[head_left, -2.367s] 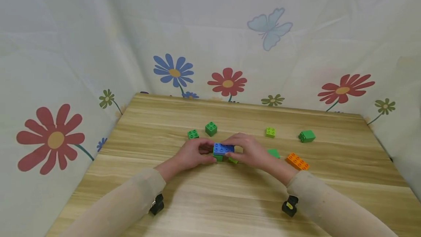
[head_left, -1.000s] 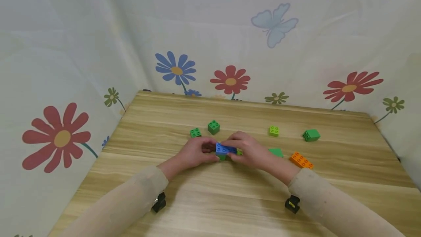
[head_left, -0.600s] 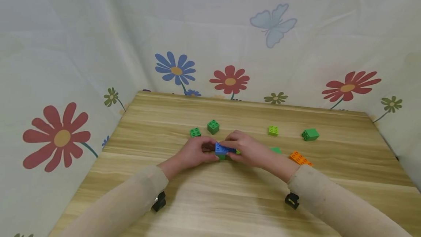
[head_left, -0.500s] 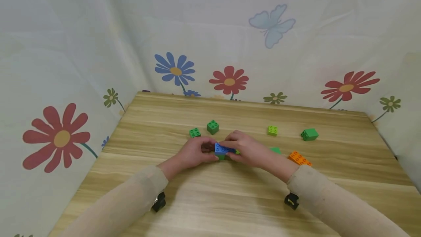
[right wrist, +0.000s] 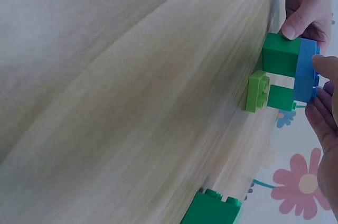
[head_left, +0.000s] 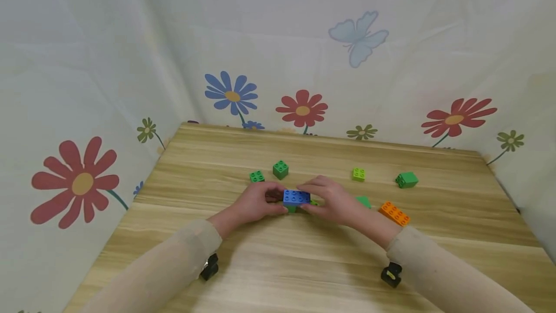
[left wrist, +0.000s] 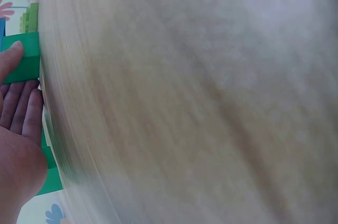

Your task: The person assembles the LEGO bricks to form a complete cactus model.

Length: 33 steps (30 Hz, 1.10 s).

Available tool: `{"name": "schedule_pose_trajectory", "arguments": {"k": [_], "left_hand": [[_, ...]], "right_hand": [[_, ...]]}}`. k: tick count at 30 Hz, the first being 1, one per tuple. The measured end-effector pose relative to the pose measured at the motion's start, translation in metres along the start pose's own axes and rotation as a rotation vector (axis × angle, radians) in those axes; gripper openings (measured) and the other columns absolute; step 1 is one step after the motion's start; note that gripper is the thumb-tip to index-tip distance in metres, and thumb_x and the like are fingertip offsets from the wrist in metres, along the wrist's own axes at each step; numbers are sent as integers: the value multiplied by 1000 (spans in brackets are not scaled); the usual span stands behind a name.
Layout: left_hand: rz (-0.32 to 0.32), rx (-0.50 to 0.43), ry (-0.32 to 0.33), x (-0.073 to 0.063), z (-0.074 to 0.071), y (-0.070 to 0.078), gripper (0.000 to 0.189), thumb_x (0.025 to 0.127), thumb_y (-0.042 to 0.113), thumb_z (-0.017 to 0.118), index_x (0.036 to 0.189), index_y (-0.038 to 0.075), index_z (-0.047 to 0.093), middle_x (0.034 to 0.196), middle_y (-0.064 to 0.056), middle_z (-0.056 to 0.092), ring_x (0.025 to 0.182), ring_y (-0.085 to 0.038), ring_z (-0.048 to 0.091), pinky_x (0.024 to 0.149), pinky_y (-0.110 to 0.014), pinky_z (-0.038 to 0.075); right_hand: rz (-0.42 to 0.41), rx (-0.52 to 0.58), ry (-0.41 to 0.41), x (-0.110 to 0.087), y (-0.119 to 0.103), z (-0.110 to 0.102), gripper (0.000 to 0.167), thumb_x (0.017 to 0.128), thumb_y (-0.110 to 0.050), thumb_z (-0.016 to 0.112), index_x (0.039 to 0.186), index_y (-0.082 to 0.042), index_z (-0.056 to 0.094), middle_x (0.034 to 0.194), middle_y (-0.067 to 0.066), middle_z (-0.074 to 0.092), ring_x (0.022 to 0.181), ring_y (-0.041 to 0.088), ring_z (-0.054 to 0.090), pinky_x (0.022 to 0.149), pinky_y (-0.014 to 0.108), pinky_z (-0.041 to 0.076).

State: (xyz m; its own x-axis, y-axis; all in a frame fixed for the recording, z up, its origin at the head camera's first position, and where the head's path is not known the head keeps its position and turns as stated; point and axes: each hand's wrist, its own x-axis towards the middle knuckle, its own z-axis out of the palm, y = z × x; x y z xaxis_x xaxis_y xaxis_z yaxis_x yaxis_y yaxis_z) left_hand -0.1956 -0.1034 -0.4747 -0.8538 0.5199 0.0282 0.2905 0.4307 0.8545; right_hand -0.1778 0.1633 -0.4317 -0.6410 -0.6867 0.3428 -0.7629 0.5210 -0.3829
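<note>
In the head view a blue toy building brick (head_left: 297, 197) with two rows of studs sits on a green square brick (head_left: 291, 209), overhanging it on the right. My left hand (head_left: 256, 202) grips the green brick, thumb on its near side, as the left wrist view shows on the green brick (left wrist: 26, 57). My right hand (head_left: 332, 199) holds the right end of the blue brick between thumb and fingers. Its studs are mostly uncovered. A lime green brick (right wrist: 257, 92) stands on the table beside the green brick, under the overhang in the right wrist view.
Past my left hand lie two green bricks, a nearer one (head_left: 257, 176) and a farther one (head_left: 280, 170). A lime brick (head_left: 358, 174), a green brick on its side (head_left: 406, 180), an orange brick (head_left: 394, 213) and a partly hidden green piece (head_left: 363, 201) lie rightward on the wooden table (head_left: 278, 265).
My right index finger has moved off the top of the blue brick to its back edge, baring more studs. The left hand keeps its hold, and the loose bricks stay put.
</note>
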Motion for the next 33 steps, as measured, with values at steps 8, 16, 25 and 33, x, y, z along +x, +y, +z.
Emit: {"name": "schedule_pose_trajectory", "arguments": {"k": [8,16,25,33], "left_hand": [[0,-12,-5,0,0,-1,45,88,14,90,128,5,73,124,-9,75,119,-25,73,100,-32,60],[-26,-37,-13,-2,-4,1,51,89,15,90,136,9,70,133,-7,72,125,-25,69,107,-37,57],[-39,-88,16,-1,-1,-2,51,90,18,89,137,10,70,135,-7,72,125,-24,70,105,-37,58],[-32,-205,38,-2,2,-2,44,90,10,88,132,5,73,129,-12,74,121,-27,71,103,-39,59]], "right_hand": [[51,11,47,-12,4,-7,48,88,-12,90,133,-3,74,127,11,75,117,29,69,99,47,61],[137,77,51,-21,8,-13,49,89,-12,89,134,-4,73,130,12,74,117,30,70,99,49,61],[251,168,78,-30,15,-12,53,92,-17,87,139,-1,69,133,13,73,115,36,71,99,53,60],[308,173,88,-40,25,-5,58,92,-18,88,142,2,66,135,17,71,116,36,71,99,54,59]]}}
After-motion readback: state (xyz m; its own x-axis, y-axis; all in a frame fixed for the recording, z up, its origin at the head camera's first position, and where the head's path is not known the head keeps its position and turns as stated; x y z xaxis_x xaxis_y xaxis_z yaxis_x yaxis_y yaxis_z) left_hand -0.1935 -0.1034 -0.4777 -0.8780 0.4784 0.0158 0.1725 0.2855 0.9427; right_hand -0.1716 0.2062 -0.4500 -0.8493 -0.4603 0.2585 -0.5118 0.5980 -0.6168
